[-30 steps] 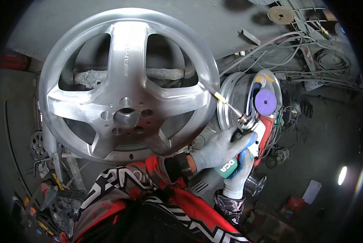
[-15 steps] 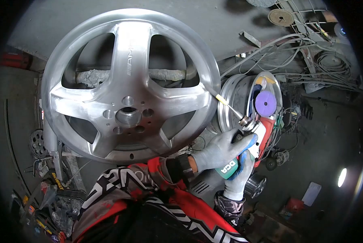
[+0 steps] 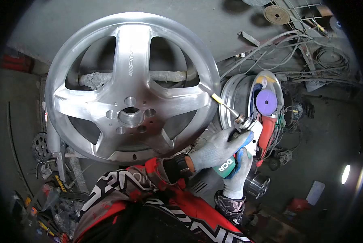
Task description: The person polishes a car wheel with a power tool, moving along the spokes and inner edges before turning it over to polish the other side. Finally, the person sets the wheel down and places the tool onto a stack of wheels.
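Note:
A large bare-metal alloy wheel, with wide spokes and AMG lettering on the top one, faces me on the left. Both gloved hands hold a green DCA power grinder with a silver head. Its long thin shaft, with a yellow band, points up-left, and the dark tip meets or overlaps the wheel's right spoke end near the rim. My left hand wraps over the tool near its head, thumb along the metal. Lower down, my right hand grips the green body from the right.
Behind the tool a second wheel lies on its side. A purple disc and a red-handled tool rest in it. Hoses and cables run along the upper right. Several tools lie at lower left, near a perforated metal disc.
The whole view has shifted slightly. The grinder and both hands keep the same hold, and the tip stays by the right spoke end of the wheel.

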`<state>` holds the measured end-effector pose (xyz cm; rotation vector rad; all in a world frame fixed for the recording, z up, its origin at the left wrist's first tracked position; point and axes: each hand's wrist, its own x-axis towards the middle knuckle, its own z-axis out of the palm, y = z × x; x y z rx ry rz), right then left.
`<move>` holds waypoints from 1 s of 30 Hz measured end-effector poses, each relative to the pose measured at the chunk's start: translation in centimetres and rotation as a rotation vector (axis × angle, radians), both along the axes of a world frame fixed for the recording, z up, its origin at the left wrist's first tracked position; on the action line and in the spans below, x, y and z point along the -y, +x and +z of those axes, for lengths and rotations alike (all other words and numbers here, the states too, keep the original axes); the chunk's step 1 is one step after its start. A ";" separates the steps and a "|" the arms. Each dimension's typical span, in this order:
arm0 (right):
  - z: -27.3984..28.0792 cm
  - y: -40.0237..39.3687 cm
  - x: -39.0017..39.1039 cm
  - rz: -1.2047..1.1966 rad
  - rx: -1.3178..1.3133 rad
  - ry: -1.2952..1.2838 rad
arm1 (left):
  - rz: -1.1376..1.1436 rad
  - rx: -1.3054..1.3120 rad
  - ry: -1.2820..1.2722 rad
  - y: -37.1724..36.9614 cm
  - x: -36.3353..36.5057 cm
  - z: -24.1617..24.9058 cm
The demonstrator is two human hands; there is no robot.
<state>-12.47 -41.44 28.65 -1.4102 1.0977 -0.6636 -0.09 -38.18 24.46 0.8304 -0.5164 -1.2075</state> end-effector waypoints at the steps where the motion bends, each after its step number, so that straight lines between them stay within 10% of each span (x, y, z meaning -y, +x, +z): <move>1: -0.1 -0.1 -0.1 -0.004 0.005 0.002 | -0.004 0.005 0.002 -0.1 -0.1 -0.1; 18: -0.4 -0.9 -0.5 -0.018 -0.001 0.042 | 0.093 0.359 -0.071 -0.9 -0.4 -0.7; 30: -1.0 -0.5 -0.6 -0.051 0.086 0.094 | -0.022 0.147 0.030 -0.2 -0.9 -0.4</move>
